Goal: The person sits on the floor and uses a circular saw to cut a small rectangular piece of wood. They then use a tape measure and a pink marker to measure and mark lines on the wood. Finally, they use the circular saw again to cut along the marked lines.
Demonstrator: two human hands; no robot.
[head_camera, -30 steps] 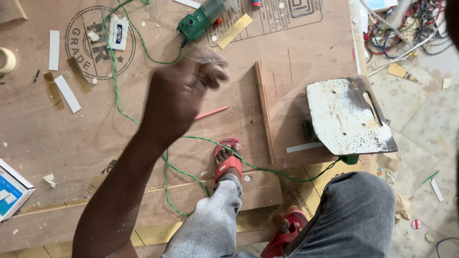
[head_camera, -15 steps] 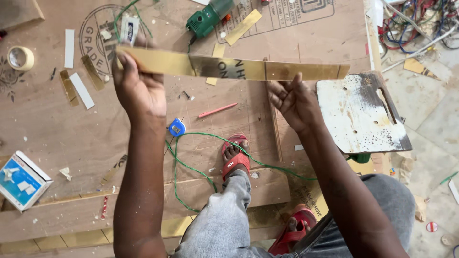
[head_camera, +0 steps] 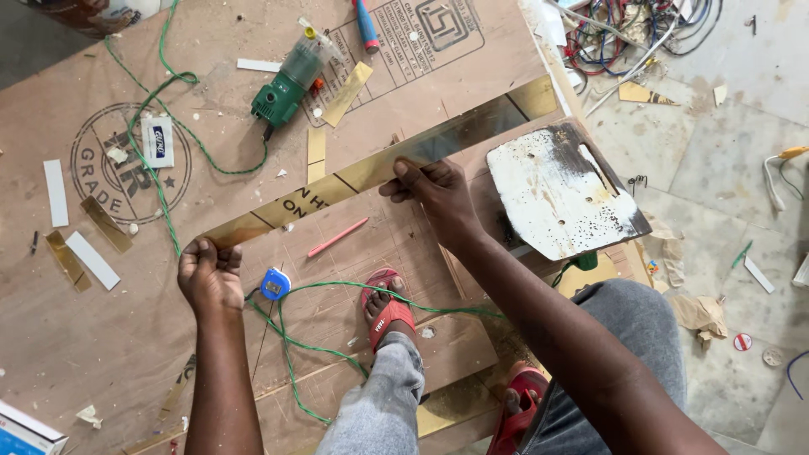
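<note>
Plywood sheet [head_camera: 101, 354] covers the floor and carries everything else; printed markings face up.

Long gold strip [head_camera: 371, 173], mirror-finish, is held just above the sheet. Long axis runs diagonally: low end near-left, high end far-right, ending beside the white paint-stained board [head_camera: 556, 194].

Left hand [head_camera: 209, 274] is closed in a fist-like grip over the strip's near-left end. Right hand [head_camera: 434, 190] pinches the strip about mid-length, fingers curled over its far edge, thumb beneath as far as I can tell. Both hands therefore sit on the strip itself. The free, unsupported portion lies beyond the right hand, toward far-right; the right hand is the nearer to it.

Green router tool [head_camera: 286, 84] lies farther out on the sheet, well apart from both hands, its green cord [head_camera: 286, 354] looping back under the strip and past the foot in a red sandal [head_camera: 386, 312].

Blue tape measure [head_camera: 275, 285] sits just beside the left hand, not touching. Pink pencil [head_camera: 337, 238] lies between the hands, below the strip.
</note>
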